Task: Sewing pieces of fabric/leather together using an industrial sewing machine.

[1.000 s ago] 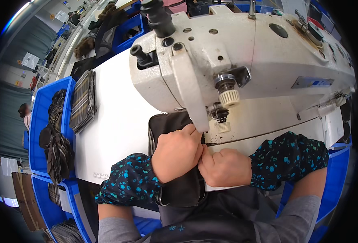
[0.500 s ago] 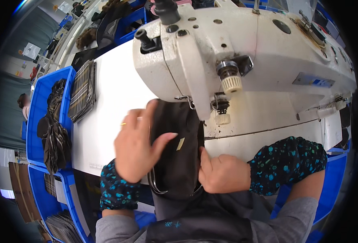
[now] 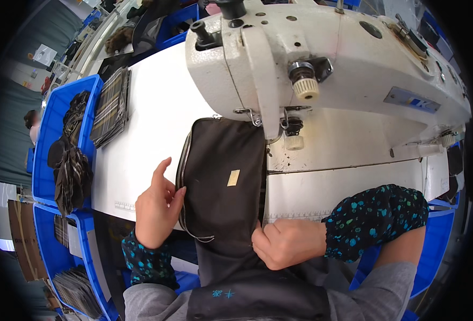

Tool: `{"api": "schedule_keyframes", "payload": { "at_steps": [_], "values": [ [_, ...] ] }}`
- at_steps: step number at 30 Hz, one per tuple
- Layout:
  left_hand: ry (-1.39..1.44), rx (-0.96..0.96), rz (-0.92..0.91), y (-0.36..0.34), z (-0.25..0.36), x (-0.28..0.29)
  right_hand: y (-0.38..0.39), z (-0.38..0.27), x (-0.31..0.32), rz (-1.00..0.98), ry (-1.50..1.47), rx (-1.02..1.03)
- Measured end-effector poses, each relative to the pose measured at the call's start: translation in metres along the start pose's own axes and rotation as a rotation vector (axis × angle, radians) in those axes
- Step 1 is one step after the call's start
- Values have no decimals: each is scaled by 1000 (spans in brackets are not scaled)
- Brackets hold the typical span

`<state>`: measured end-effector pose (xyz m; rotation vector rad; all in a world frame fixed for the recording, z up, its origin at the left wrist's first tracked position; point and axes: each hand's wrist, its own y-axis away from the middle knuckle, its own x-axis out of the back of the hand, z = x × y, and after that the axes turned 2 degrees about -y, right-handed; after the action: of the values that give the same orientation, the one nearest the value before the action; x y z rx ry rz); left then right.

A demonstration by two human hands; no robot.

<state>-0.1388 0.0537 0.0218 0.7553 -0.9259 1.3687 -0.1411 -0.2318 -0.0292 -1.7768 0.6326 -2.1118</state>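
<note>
My R hand has its fingers bent together, pinching the near R corner of the dark pouch by the look of it. My L hand is empty, fingers loosely spread, thumb tip right at the pouch's L edge; can't tell if it touches the zip there.

Pouch lies flat on the white surface, near end past the edge toward my lap, far R corner close in by the sewing machine's head.

Progress, my guess: zip's on, running down the pouch's L side & curving round both L corners. Pale label is on its face too, sewn or just stuck, can't tell. R edge is prob. the bit in work; can't see if its seam's done, so that's what's left, I'd say.

Further out: ruler strip just R of the pouch, plaid stack well L of it, blue bin w/ dark cloth farther L again.
</note>
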Motion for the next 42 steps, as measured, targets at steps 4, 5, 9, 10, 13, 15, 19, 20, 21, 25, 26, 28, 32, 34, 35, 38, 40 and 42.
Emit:
{"api": "schedule_keyframes", "payload": {
  "at_steps": [4,5,9,10,13,15,19,20,21,25,26,28,32,34,35,38,40,42],
  "values": [
    [-292,-288,90,-12,43,-6,5,6,2,-34,154,-127],
    [-211,-420,13,-14,53,-5,6,7,3,-82,207,-172],
    [-148,-618,-384,-16,69,-24,2,2,0,-44,177,-140],
    [-142,-647,-391,-17,63,-31,2,3,1,-47,178,-146],
    [-132,-701,-391,-19,55,-42,3,4,2,-78,176,-132],
    [-133,-719,-377,-20,51,-47,4,3,0,-73,200,-129],
    [-87,-831,-220,-19,37,-60,4,4,4,-97,189,-117],
    [-48,-852,-150,-17,35,-62,3,4,4,-86,168,-128],
    [-45,-853,-151,-17,35,-62,3,3,4,-78,147,-142],
    [-42,-864,-130,-19,40,-64,4,2,2,-74,86,-157],
    [-74,-885,-129,-19,41,-64,4,2,4,-87,91,-157],
    [-68,-883,-131,-21,42,-64,3,2,5,-98,97,-158],
    [-84,-870,-105,-29,46,-63,4,5,3,-113,142,-186],
    [-53,-857,-114,-38,47,-65,6,9,0,-128,184,-202],
    [-21,-843,-126,-43,47,-67,6,10,-1,-133,204,-233],
    [-13,-854,-121,-57,46,-69,6,16,-6,-129,238,-289],
    [-56,-894,-92,-68,42,-71,7,22,-10,-109,242,-330],
    [-67,-899,-97,-78,39,-72,7,31,-13,-97,248,-322]
  ]
}}
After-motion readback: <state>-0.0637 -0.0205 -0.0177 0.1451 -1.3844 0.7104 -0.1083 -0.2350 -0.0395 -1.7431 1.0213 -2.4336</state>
